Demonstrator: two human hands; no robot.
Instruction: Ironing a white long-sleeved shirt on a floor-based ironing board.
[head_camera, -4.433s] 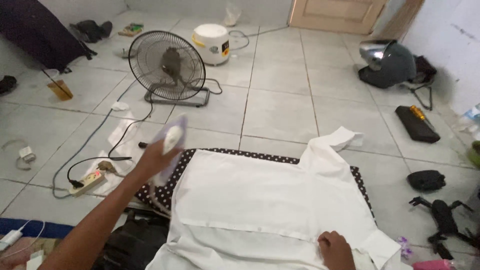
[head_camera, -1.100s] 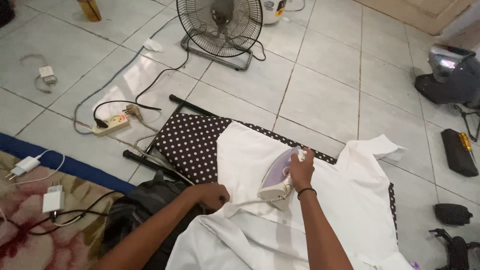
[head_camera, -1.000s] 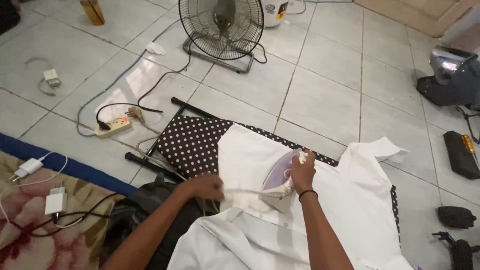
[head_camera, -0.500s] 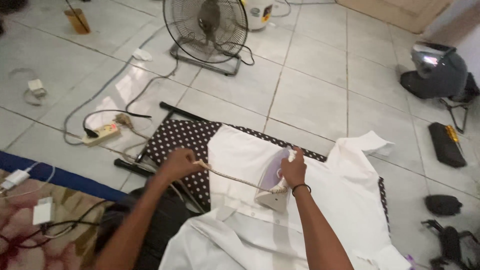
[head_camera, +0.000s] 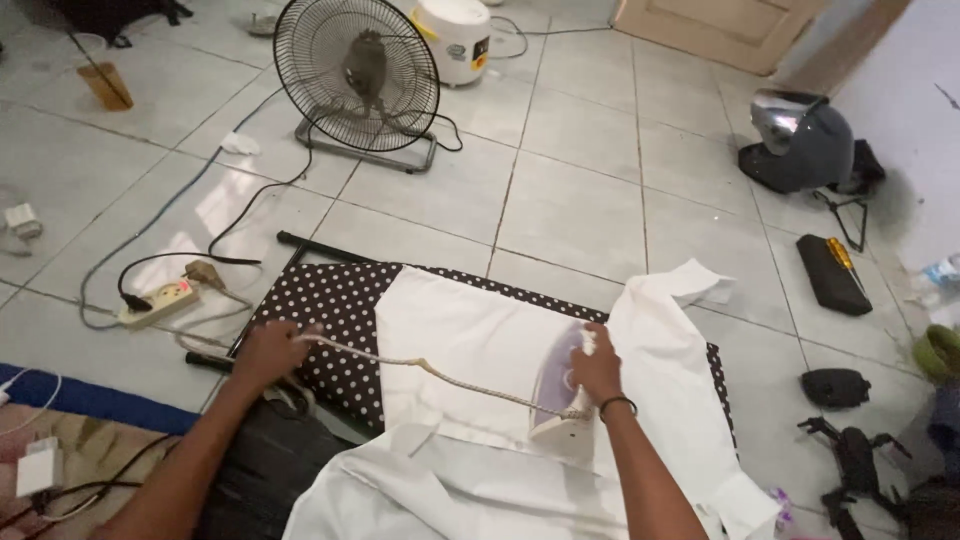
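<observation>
The iron (head_camera: 562, 385) is clasped in the right grip (head_camera: 598, 366); its cord (head_camera: 420, 366) is pinched by the left grip (head_camera: 268, 350), above a white shirt (head_camera: 470, 340) on the tiled floor (head_camera: 580, 190).

Low dark polka-dot ironing board (head_camera: 330, 300) sits on pale grey tiled floor (head_camera: 580, 190). White cotton shirt (head_camera: 470, 340) lies spread across board. Lilac-and-white electric iron (head_camera: 558, 385) rests on shirt.

A round black wire-caged floor fan (head_camera: 357, 85) stands on the pale grey tiled floor (head_camera: 580, 190), a white rice cooker (head_camera: 452, 38) just behind it; a grey helmet (head_camera: 805, 140) lies far right, near a flat black pouch (head_camera: 830, 275); a white power strip (head_camera: 158, 301) sits left, beside a blue-edged floral rug (head_camera: 60, 440)
</observation>
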